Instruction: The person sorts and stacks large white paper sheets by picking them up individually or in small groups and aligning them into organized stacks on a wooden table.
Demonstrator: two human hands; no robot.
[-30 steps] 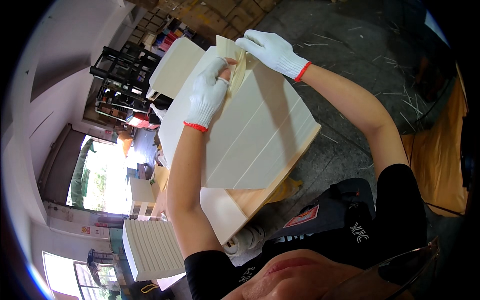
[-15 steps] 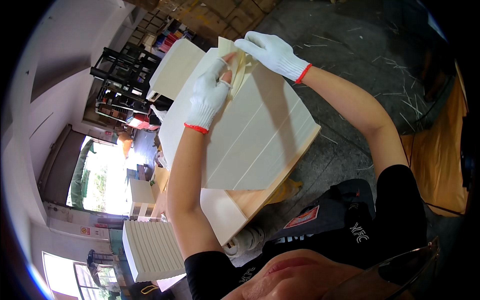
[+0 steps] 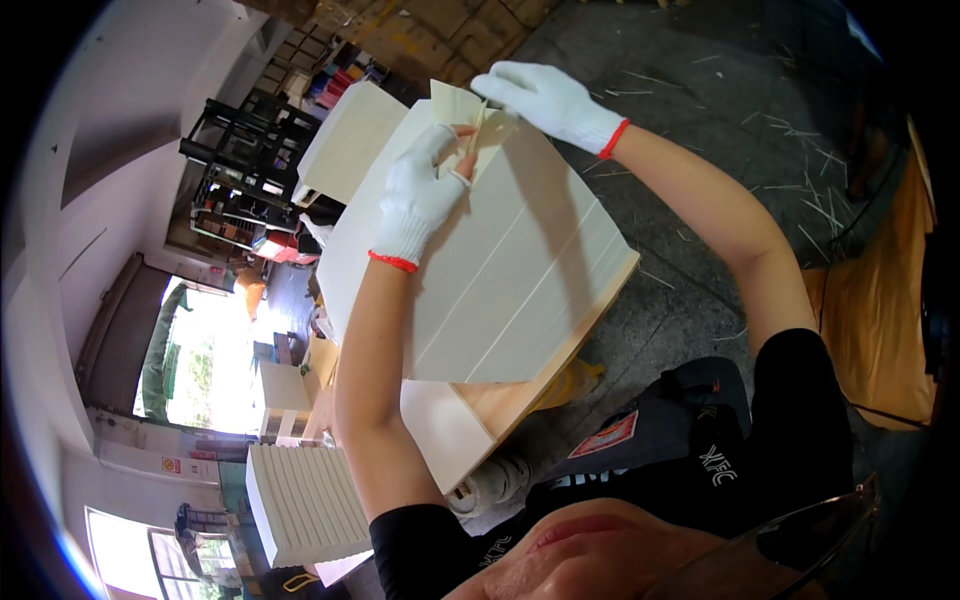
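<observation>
A large stack of cream-white paper sheets (image 3: 500, 270), its edges fanned in steps, lies slanted on a wooden board (image 3: 602, 296). My left hand (image 3: 418, 190), in a white glove with bare thumb and forefinger tips, rests at the far end of the stack. Those fingers pinch the edge of a lifted sheet (image 3: 455, 103), which stands up in a curl. Beside its upper corner is my right hand (image 3: 548, 98), gloved in white, with thumb and fingers stretched out. Whether its thumb touches the sheet is hard to see.
Another pale stack (image 3: 352, 140) stands beyond on the left. A ridged white stack (image 3: 305, 495) is at lower left, near a white sheet (image 3: 440, 425). Black racks (image 3: 240, 160) and brown cartons (image 3: 440, 40) are farther off. Thin paper strips (image 3: 825, 205) litter the floor at right.
The lifted sheet has spread wider and leans more to the left. My left fingers have come slightly nearer along its edge. My right hand has shifted a little to the right.
</observation>
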